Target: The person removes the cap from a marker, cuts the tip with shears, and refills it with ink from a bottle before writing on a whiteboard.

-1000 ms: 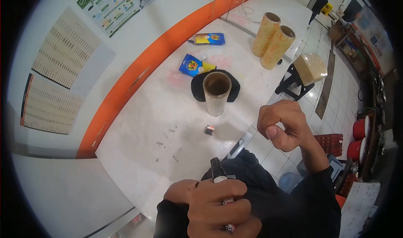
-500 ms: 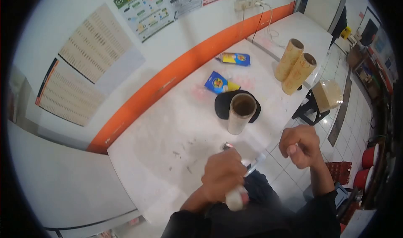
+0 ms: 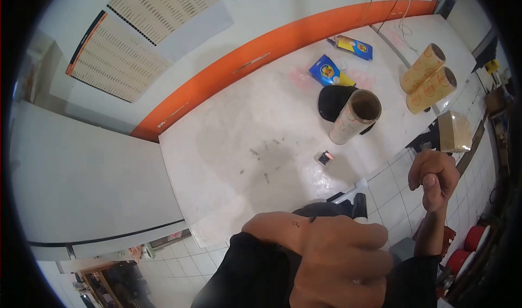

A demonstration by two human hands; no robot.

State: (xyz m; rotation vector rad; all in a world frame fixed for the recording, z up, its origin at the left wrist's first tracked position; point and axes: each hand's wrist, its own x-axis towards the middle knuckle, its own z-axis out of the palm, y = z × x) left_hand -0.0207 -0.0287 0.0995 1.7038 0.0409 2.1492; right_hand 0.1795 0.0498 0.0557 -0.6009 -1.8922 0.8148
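Observation:
My left hand is closed in a fist, large and close to the camera at the bottom centre, its back toward me. Whatever its fingers hold, if anything, is hidden. At the right, beyond the table's front edge, my right hand is raised with curled fingers and the thumb pressed against them. I cannot make out anything in it. A small dark and reddish object lies on the white table. Behind it a cardboard-cored roll stands upright beside a black cap, partly covering it.
Two yellowish rolls stand at the table's far right. Blue and yellow packets lie near the orange wall band. A wrapped box sits on a black stool off the table's edge. Dark specks mark the tabletop.
My view has turned, shifting table things rightward and upward. My left hand has come up closer to the camera; the pale object seen below it is out of sight. My right hand stays curled.

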